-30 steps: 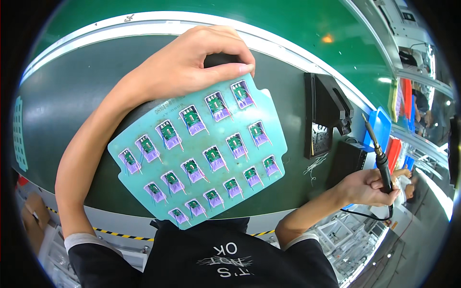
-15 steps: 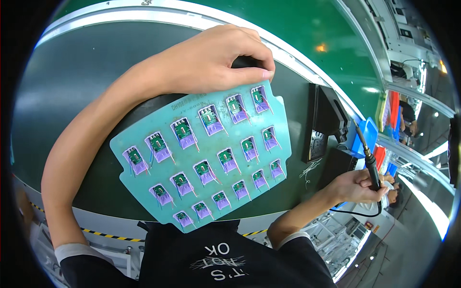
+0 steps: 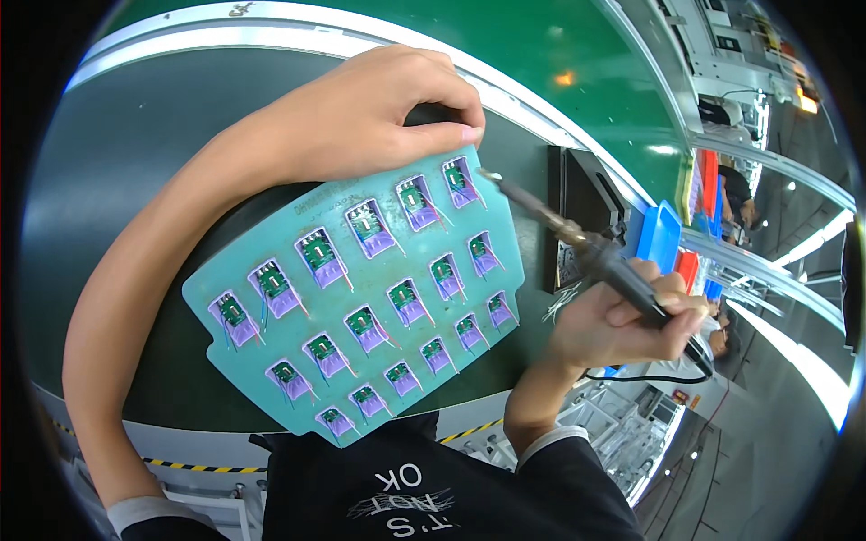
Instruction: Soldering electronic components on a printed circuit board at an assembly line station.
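Note:
A pale green fixture board (image 3: 271, 334) with rows of pockets lies over the dark table and reaches past its near edge. Each pocket holds a small green circuit board (image 3: 318, 252) on a purple base, with thin wires trailing out. My left hand (image 3: 397, 113) is at the board's far edge, thumb and forefinger pinched together by the far right corner; what they hold, if anything, is hidden. My right hand (image 3: 622, 320) grips a soldering iron (image 3: 609, 266) by its black handle. The iron's tip is just right of the top right pocket, apart from it.
A black stand or box (image 3: 582, 194) is right of the fixture board, with a blue bin (image 3: 660, 236) beyond it. Along the table's far side runs a white rail (image 3: 298, 34). The iron's black cable (image 3: 649, 380) loops below my right hand. Other people are at the far right.
My right hand has brought the soldering iron leftward from the right side, its tip now near the top right pocket. The view has shifted slightly; my left hand keeps its place by the board.

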{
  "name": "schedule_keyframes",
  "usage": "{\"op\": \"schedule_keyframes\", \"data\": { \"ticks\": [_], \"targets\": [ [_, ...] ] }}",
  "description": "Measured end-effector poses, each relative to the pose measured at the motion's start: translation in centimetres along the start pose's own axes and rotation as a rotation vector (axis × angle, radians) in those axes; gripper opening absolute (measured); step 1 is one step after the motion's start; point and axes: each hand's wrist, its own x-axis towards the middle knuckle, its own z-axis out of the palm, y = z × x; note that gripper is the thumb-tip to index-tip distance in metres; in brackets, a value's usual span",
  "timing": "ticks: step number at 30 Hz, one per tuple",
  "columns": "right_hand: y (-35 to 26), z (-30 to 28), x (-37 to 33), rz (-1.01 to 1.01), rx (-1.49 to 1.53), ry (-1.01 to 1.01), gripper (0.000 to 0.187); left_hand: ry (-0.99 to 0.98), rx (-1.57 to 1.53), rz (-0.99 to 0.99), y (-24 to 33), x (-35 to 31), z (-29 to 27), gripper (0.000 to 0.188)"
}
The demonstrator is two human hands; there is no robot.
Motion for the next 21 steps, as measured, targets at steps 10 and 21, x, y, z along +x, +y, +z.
{"op": "schedule_keyframes", "data": {
  "ticks": [10,21],
  "targets": [
    [0.7,0.4,-0.6,-0.038,-0.006,-0.079,0.029,0.013,-0.035,0.026,-0.2,0.1,-0.2,0.017],
    [1.0,0.6,-1.0,-0.032,-0.102,-0.1,0.029,-0.024,-0.032,-0.037,0.0,0.3,-0.3,0.015]
  ]
}}
